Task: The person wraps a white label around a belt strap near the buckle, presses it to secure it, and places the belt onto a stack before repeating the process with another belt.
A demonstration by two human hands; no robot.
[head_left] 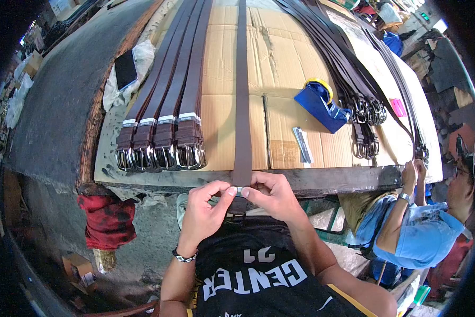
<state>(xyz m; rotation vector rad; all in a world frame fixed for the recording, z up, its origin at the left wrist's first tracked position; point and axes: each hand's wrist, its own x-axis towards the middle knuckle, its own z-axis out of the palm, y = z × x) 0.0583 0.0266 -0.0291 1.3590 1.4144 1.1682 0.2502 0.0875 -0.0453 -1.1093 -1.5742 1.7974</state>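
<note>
A long dark brown belt [242,105] runs down the middle of the cardboard-covered table to the front edge, where both my hands meet on it. My left hand [208,208] is closed, its thumb and fingers pinching the belt from the left side. From the right, my right hand [273,196] pinches it too, thumb close to the other thumb. Between the thumbs shows a small pale label band [239,190] across the belt. Below the hands, the belt's buckle end hangs near my black shirt, partly hidden.
Stacked brown belts [168,90] with white label bands and metal buckles lie on the left, a phone [125,70] beyond them. On the right are a blue tape dispenser [322,108], loose label strips [302,145] and dark belts [348,68]. A co-worker [414,227] handles belts at the right edge.
</note>
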